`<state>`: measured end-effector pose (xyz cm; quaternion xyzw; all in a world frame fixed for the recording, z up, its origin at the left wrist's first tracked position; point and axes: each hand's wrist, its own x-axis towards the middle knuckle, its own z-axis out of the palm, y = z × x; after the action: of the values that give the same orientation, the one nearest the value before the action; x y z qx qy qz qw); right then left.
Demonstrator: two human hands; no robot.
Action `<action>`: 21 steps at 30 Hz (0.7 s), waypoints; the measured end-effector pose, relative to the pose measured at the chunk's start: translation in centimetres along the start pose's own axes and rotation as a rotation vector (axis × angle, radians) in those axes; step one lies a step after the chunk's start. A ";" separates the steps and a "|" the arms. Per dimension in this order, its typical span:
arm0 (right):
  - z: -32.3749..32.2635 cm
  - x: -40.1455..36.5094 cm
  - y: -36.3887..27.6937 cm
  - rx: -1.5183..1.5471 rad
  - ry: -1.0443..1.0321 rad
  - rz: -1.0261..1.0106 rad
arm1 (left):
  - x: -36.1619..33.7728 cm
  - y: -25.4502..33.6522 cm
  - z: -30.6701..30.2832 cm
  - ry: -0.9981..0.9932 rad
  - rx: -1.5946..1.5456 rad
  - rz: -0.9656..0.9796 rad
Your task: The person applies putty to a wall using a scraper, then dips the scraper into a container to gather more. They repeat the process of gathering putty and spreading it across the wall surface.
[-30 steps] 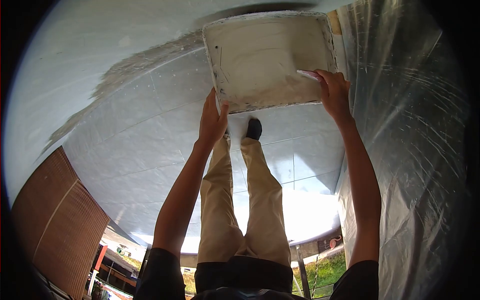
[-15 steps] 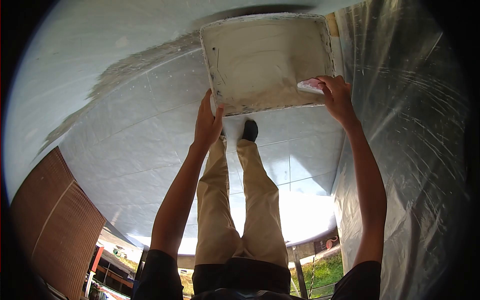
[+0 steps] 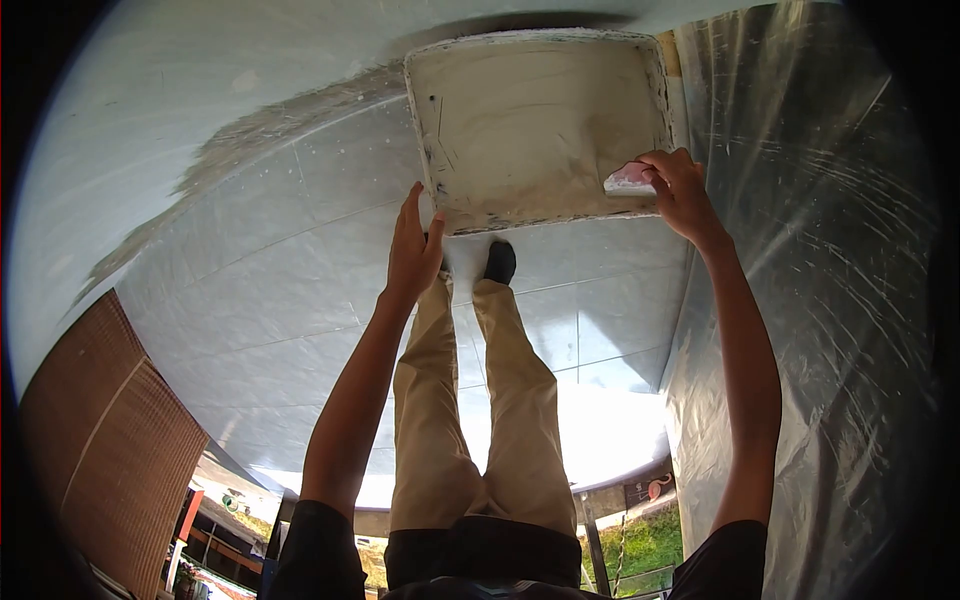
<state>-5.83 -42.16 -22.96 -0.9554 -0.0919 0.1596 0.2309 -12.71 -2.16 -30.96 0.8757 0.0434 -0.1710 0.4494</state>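
A shallow rectangular tray [image 3: 530,120] has a greyish-beige inner face and a rough, white-smeared rim. My left hand [image 3: 412,250] grips its near left corner, thumb at the near edge and fingers along the left side. Between the thumb and fingers of my right hand [image 3: 683,195] is a flat pink scraper [image 3: 628,177] with a white-coated edge. The scraper lies against the tray's inner face near the right rim, partly covered by my fingers. Whether anything supports the tray from beneath is hidden.
Grey tiled floor [image 3: 270,270] lies around my feet. Clear plastic sheeting [image 3: 820,300] hangs over the right side. A pale wall with a rough grey band [image 3: 250,135] curves along the left and far side. A brown corrugated panel [image 3: 110,430] is at lower left.
My right hand and the scraper have shifted slightly right, and more of the pink face shows. The tray sits a touch further right in view. My left hand keeps its place.
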 end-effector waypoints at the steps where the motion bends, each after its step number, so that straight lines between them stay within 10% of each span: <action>1: 0.0 0.0 0.1 0.000 0.000 -0.001 | 0.0 0.0 0.0 -0.002 0.000 -0.004; 21: 0.2 0.5 0.4 0.121 -0.060 0.030 | -0.2 -0.2 0.0 0.012 -0.025 0.002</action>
<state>-5.44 -42.31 -23.44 -0.9358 -0.0746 0.1967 0.2828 -12.95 -1.99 -31.06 0.8710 0.0475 -0.1649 0.4603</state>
